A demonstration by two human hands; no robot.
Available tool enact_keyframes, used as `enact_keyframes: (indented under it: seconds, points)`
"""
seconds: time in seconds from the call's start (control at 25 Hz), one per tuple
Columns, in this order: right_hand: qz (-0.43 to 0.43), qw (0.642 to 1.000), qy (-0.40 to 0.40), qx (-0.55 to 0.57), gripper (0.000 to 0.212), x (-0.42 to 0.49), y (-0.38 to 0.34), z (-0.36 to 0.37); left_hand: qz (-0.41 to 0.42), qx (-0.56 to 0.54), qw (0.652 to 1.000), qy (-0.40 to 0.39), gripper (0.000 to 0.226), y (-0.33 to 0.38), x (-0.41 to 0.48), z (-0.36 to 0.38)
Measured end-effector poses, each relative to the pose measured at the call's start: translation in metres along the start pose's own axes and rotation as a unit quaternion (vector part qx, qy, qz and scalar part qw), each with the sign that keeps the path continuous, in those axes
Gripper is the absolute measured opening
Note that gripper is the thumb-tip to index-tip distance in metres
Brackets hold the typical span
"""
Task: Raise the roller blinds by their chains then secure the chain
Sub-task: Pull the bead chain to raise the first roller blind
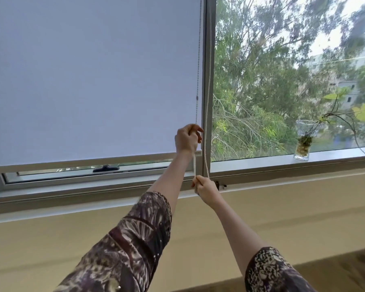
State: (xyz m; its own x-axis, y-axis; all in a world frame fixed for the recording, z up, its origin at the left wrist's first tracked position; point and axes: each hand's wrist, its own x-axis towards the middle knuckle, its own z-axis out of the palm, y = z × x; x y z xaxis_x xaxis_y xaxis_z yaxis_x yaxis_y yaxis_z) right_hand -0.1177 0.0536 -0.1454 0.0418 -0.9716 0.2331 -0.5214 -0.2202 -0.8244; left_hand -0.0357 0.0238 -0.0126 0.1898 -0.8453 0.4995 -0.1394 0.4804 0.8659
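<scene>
A pale grey roller blind covers the left window pane almost to the sill, its bottom bar just above a dark window handle. A white bead chain hangs along the centre mullion; a thinner grey chain hangs in front of the blind's right edge. My left hand is closed around the chain at the blind's lower right corner. My right hand grips the chain's bottom loop lower down, near a small dark hook on the frame. The right pane is uncovered.
A glass vase with a trailing green plant stands on the sill at the right. The dark window handle sits on the lower left frame. Below the sill runs a beige wall. Trees and buildings show outside.
</scene>
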Motion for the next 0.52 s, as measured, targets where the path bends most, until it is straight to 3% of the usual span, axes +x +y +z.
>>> enact_keyframes:
  seconds: [0.12,0.2,0.32,0.52]
  points:
    - [0.054,0.997,-0.046,-0.008,0.027,-0.003,0.009,0.005,-0.021,0.007,1.0,-0.013,0.029,-0.025,-0.017,-0.004]
    - [0.035,0.999,-0.021,-0.017,0.028,0.006,0.001,-0.001,-0.023,0.007,1.0,-0.013,0.028,-0.031,-0.025,-0.006]
    - [0.007,0.991,0.032,0.131,0.028,0.026,-0.038,-0.025,-0.009,0.05,0.999,0.003,0.027,-0.031,-0.029,-0.009]
    - [-0.079,0.944,0.1,0.305,0.025,0.06,-0.136,-0.078,0.002,0.069,0.998,-0.002,0.027,-0.033,-0.033,-0.005]
